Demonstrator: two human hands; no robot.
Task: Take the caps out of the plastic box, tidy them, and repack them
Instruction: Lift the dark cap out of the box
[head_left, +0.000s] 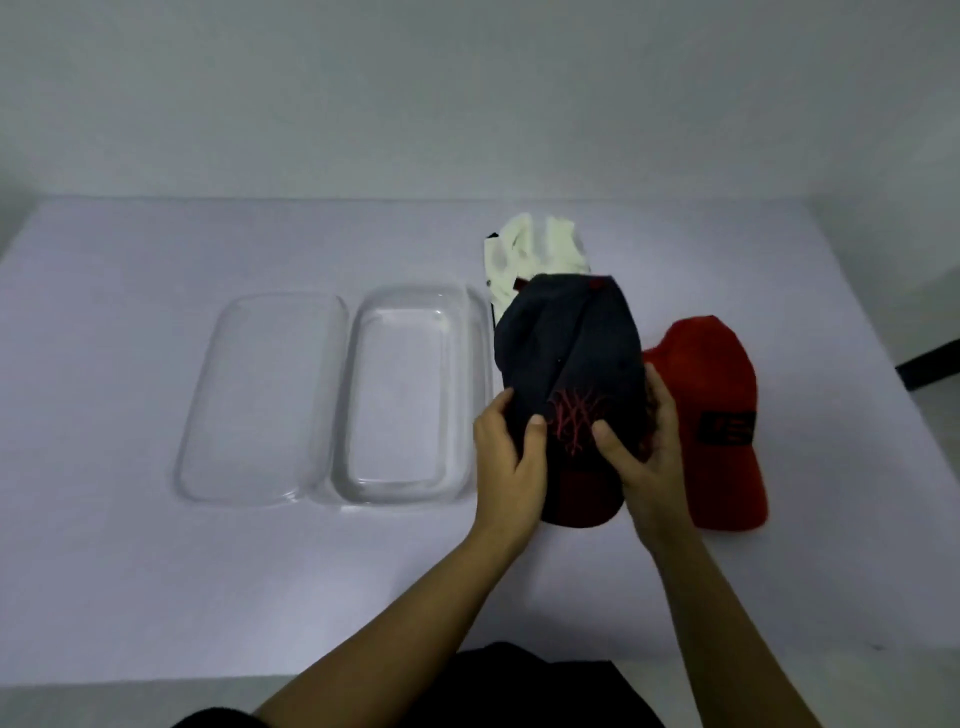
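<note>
A navy cap (569, 353) with a red embroidered logo and a dark red brim lies on the table right of the box. My left hand (506, 457) grips its left side near the brim, thumb on top. My right hand (647, 441) grips its right side, thumb pressed beside the logo. A red cap (714, 410) lies to the right, partly behind my right hand. A white cap (535, 257) sits crumpled behind the navy one. The clear plastic box (480, 395) stands with nothing in it, and its clear lid (262, 400) lies flat on its left.
A pale tablecloth (156, 571) covers the table, with a plain wall behind. A dark object (930, 364) sticks in past the table's right edge. Dark clothing (519, 686) shows at the bottom.
</note>
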